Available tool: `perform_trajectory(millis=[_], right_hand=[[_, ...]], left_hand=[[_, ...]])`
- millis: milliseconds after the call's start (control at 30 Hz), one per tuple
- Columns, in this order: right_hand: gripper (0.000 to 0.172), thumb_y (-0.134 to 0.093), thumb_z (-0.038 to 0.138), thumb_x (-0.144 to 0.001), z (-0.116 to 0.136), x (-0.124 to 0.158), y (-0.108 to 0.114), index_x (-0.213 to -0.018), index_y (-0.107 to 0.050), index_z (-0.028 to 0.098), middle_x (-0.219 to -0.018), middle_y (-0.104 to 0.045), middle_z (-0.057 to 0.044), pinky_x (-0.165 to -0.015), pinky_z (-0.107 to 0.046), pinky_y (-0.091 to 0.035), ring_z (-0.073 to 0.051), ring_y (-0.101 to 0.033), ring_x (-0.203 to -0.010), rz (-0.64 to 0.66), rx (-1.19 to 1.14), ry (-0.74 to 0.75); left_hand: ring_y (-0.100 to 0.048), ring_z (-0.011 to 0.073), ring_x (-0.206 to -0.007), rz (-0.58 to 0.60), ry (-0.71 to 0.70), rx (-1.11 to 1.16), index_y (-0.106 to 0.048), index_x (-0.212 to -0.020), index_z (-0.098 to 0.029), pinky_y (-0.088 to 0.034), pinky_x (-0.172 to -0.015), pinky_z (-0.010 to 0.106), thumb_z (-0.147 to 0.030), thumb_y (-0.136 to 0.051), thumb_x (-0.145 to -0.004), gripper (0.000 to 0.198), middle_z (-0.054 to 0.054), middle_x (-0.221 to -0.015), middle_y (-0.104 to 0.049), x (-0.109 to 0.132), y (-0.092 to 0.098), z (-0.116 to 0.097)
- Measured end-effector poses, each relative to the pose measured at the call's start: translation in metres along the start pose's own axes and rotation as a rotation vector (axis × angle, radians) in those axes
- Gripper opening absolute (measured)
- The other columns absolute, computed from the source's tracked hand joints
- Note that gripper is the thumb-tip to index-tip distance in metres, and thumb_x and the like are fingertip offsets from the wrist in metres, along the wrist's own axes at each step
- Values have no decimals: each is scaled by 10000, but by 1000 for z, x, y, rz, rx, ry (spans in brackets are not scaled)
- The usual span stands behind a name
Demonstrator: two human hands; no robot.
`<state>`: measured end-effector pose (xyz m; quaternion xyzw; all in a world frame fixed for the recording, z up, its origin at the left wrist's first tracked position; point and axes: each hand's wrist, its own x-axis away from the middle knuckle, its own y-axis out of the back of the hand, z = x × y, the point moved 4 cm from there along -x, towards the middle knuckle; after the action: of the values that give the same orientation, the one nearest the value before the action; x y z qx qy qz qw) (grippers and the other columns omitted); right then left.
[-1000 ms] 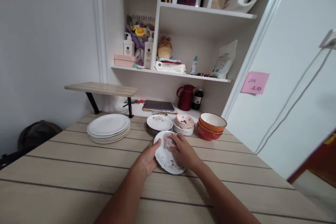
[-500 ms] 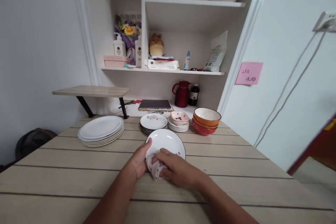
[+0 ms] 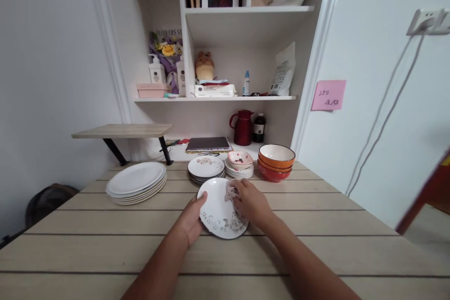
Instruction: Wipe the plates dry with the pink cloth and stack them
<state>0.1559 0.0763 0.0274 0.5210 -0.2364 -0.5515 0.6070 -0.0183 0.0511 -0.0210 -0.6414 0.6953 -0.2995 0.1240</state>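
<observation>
A white plate [image 3: 215, 206] with a dark rim and a grey floral pattern is tilted toward me over the table. My left hand [image 3: 192, 218] grips its left edge, thumb on the upper face and the other fingers hidden beneath. Bunched in my right hand [image 3: 252, 204] is a pale cloth [image 3: 231, 191], pressed against the plate's upper right part. Just behind the plate stands a stack of similar dark-rimmed plates [image 3: 206, 167], the top one with a brownish flower print.
Large white plates [image 3: 136, 179] are piled at the left. Small plates [image 3: 239, 172] carrying a pink-patterned dish [image 3: 240, 159] stand beside stacked orange and red bowls [image 3: 276, 164]. Behind are a dark laptop-like slab [image 3: 208, 143], a red jug [image 3: 243, 127] and a small raised shelf [image 3: 121, 131].
My right hand has moved the cloth from the plate's lower left to its upper right. The plate's floral pattern now shows at the bottom. The view has shifted slightly.
</observation>
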Motion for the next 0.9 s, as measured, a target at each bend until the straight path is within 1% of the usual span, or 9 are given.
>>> perform_trajectory(millis=[133, 300, 433, 567, 633, 700, 767, 833, 900], right_hand=[[420, -475, 154, -849, 25, -10, -11, -1262, -541, 188, -1245, -570, -131, -943, -373, -383, -266, -502, -1160, -62, -51, 85], [466, -525, 144, -809, 57, -4, -16, -1265, -543, 237, -1213, -606, -73, -960, -346, -381, -230, -515, -1116, -4, -150, 292], [395, -558, 119, -745, 69, 12, -11, -1125, -598, 217, -1130, -632, -59, -918, -327, -403, -218, -542, -1052, 159, -313, 478], [391, -618, 117, -682, 55, 27, 0, -1053, -623, 242, -1061, -638, -16, -825, -278, -430, -183, -570, -949, 443, -323, 546], [416, -642, 124, -664, 40, 31, 9, -1058, -632, 257, -1077, -634, -8, -790, -262, -434, -174, -576, -928, 542, -294, 522], [416, -662, 153, -657, 22, 31, 16, -1057, -642, 267, -1077, -639, -11, -761, -266, -433, -182, -584, -917, 566, -227, 436], [401, -664, 195, -667, 4, 26, 19, -1059, -648, 278, -1058, -652, -13, -749, -279, -427, -195, -596, -909, 484, -117, 298], [412, -636, 224, -706, -8, 18, 19, -1115, -631, 275, -1094, -643, -37, -757, -301, -423, -210, -606, -917, 328, -11, 150], [435, -576, 227, -768, -11, 9, 15, -1202, -584, 249, -1173, -606, -84, -767, -324, -422, -232, -604, -956, 182, 52, 46]], left_hand=[[-673, 266, -1033, 82, 18, 6, -566, -1264, -121, -486, -935, 378, -377, -629, -853, 489, 162, -1094, -719, 1, -5, -1], [-655, 271, -1068, 175, 57, 24, -578, -1260, -138, -475, -944, 384, -611, -485, -855, 630, 158, -1099, -716, 2, -8, -2], [-671, 292, -1023, 165, 88, 16, -585, -1249, -145, -500, -893, 400, -725, -392, -808, 753, 156, -1047, -730, 5, -7, -2], [-659, 311, -1051, 176, 128, 10, -589, -1249, -117, -490, -915, 415, -740, -385, -800, 794, 180, -1077, -718, 7, -8, -4], [-645, 298, -1086, 172, 121, 6, -581, -1264, -120, -470, -952, 407, -672, -443, -833, 714, 172, -1120, -707, 6, -8, -5], [-639, 290, -1101, 145, 105, -3, -576, -1271, -121, -461, -969, 407, -604, -487, -857, 643, 167, -1143, -700, 3, -7, -5], [-640, 285, -1100, 120, 88, -9, -568, -1280, -120, -459, -974, 408, -550, -513, -871, 596, 165, -1150, -697, 0, -5, -5], [-643, 276, -1094, 107, 66, -6, -551, -1296, -118, -457, -979, 395, -486, -561, -869, 564, 165, -1155, -695, -1, -4, -3], [-646, 264, -1090, 100, 39, -5, -535, -1311, -118, -451, -986, 374, -423, -612, -855, 555, 163, -1159, -694, -1, -4, -3]])
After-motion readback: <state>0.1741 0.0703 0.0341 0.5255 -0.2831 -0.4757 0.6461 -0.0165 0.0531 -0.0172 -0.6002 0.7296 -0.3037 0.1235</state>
